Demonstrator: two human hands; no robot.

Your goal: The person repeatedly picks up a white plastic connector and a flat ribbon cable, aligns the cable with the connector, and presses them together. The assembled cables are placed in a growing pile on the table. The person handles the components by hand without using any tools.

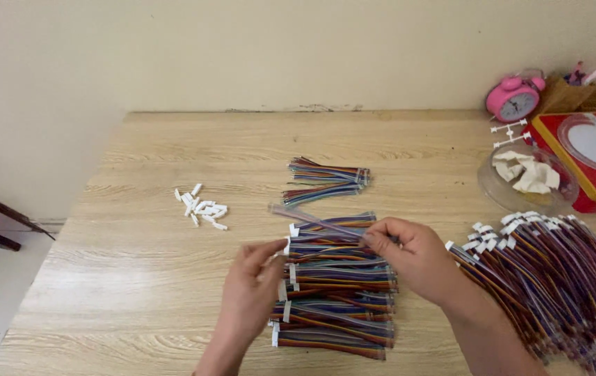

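Observation:
A row of multicoloured ribbon-wire bundles with white connectors lies on the wooden table in front of me. My right hand pinches one wire bundle, lifted and blurred, slanting up to the left above the row. My left hand hovers at the row's left end, fingertips by the white connectors, fingers apart. Another loose wire bundle lies further back, without white connectors.
Small white plastic connectors are scattered at left. A big heap of finished wires lies at right. Behind it are a clear bowl of white pieces, a pink alarm clock, a red box and a pen holder.

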